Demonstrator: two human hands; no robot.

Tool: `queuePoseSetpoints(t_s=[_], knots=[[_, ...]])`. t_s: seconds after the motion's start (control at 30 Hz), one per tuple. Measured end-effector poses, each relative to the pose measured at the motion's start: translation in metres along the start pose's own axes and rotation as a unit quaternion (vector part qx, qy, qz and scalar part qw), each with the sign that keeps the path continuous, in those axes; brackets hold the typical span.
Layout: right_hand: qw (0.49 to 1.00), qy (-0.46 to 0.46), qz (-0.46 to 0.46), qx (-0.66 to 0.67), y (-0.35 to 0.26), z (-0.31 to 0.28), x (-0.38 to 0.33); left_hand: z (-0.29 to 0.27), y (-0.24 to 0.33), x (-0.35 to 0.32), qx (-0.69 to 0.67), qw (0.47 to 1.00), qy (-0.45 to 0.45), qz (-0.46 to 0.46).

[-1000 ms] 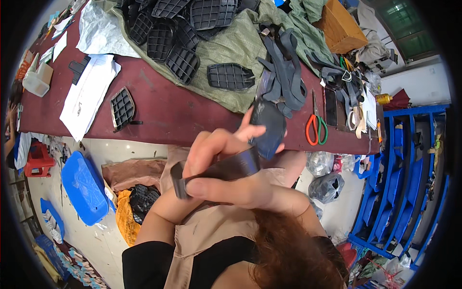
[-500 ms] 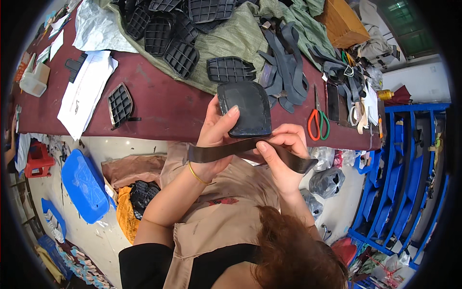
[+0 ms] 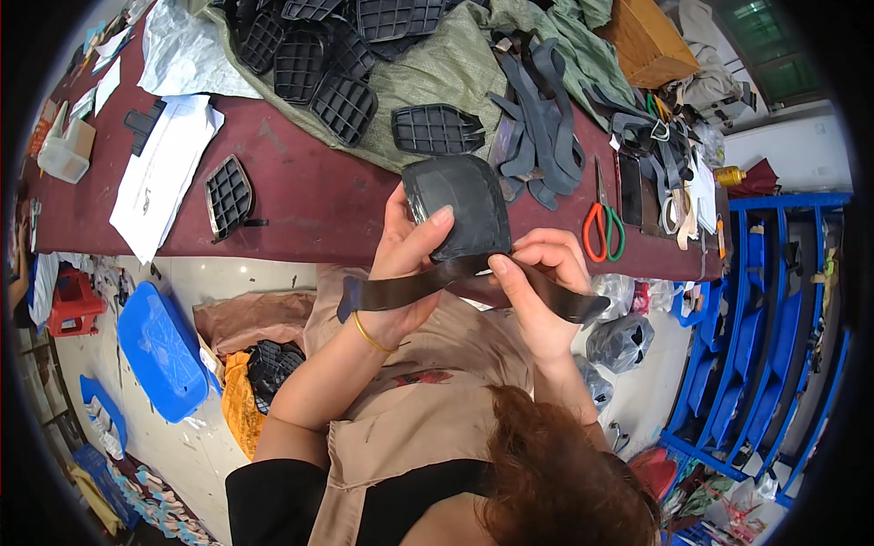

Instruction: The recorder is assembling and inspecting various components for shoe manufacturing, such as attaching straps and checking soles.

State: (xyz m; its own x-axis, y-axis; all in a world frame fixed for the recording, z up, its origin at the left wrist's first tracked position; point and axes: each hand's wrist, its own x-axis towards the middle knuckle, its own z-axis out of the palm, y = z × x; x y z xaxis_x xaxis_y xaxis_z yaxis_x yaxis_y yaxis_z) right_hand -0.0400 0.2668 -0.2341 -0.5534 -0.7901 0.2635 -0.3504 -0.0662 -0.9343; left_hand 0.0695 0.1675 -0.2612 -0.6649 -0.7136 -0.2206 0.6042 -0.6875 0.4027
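A smooth black pad (image 3: 460, 205), four-sided with rounded corners and a shinier rim, is held up at the near edge of a dark red table (image 3: 300, 205), a brown-black strap (image 3: 401, 290) crossing at its lower end. The strap bows outward on both sides, its left tip showing a bluish sheen, and hangs on the worker's side of the table edge. The left hand (image 3: 410, 255) grips the pad from the left, thumb laid across the face, the other fingers mostly hidden behind; a thin gold bracelet (image 3: 369, 335) rings that wrist. The right hand (image 3: 543, 296) pinches the strap just beside the pad's lower corner, thumb pressed on the band and fingers curled above it. Both forearms rise toward the table edge, elbows bent and hands close together. Farther back on the table, ribbed black pads (image 3: 300, 68) are heaped on a green sack (image 3: 428, 82); grey strips (image 3: 546, 136) lie on the table's right half, near scissors (image 3: 602, 205) with one red and one green handle.
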Motion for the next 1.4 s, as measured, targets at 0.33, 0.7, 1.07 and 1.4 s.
queuePoseSetpoints(t_s=[0.33, 0.7, 1.07, 1.4], knots=[[0.992, -0.093, 0.043, 0.077, -0.008, -0.022, 0.013, 0.0, 0.018, -0.003, 0.024, 0.989, -0.056, -0.132], [0.992, -0.066, 0.056, 0.087, -0.004, -0.019, 0.013, -0.008, 0.022, -0.005, 0.034, 0.975, -0.119, -0.184], [0.988, -0.049, 0.078, 0.123, -0.005, -0.024, 0.017, -0.018, 0.017, -0.007, 0.069, 0.961, -0.171, -0.204], [0.967, -0.039, 0.102, 0.23, -0.006, -0.028, 0.017, -0.031, 0.013, -0.012, 0.108, 0.938, -0.271, -0.188]])
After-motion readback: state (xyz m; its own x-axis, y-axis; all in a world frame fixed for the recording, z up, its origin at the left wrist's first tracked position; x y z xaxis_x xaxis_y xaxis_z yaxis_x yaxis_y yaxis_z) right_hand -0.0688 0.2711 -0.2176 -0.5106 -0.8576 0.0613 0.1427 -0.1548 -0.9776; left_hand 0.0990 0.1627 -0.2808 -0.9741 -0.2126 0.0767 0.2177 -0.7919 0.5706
